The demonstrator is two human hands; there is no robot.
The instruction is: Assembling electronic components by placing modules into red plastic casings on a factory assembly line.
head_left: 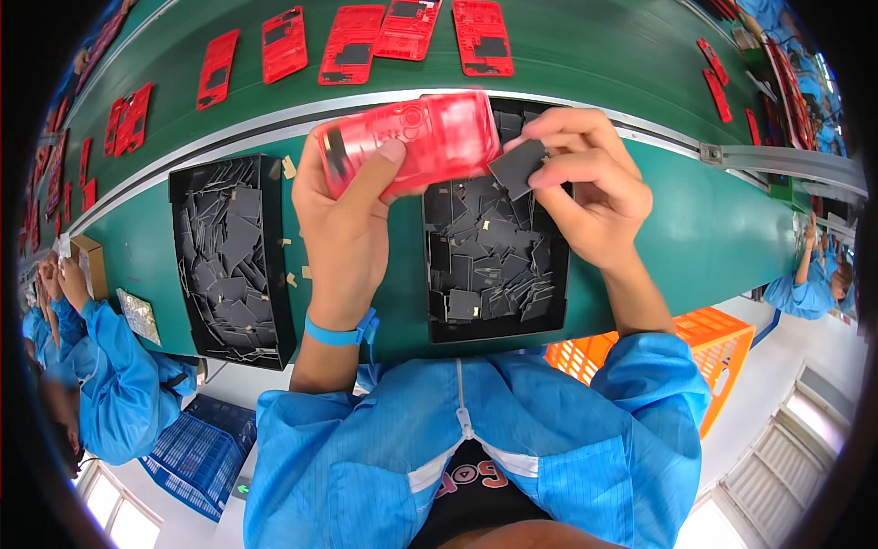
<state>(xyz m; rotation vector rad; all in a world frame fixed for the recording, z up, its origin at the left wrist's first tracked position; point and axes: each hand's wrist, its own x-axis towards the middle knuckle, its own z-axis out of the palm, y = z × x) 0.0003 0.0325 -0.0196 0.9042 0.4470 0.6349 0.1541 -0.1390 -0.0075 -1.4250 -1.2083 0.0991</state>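
My left hand (352, 215) grips a red plastic phone-style back cover (448, 142), blurred by motion, its inner side facing up with a black patch at the left end. Just right of the cover, my right hand (599, 183) pinches a dark grey square pad (518, 167) between thumb and fingers. The pad's edge is close to the cover's right end; I cannot tell if they touch. Beneath both hands stands a black tray (496, 335) full of loose grey pads (494, 265). A blue wrist strap (334, 334) is around my left wrist.
Left on the green bench stands a second black tray (284, 311) of grey pads, with small yellowish scraps (289, 167) beside it. Past a metal rail, red covers (352, 44) lie on a green belt. An orange crate (722, 334) is at right; a co-worker's blue sleeve (119, 366) at left.
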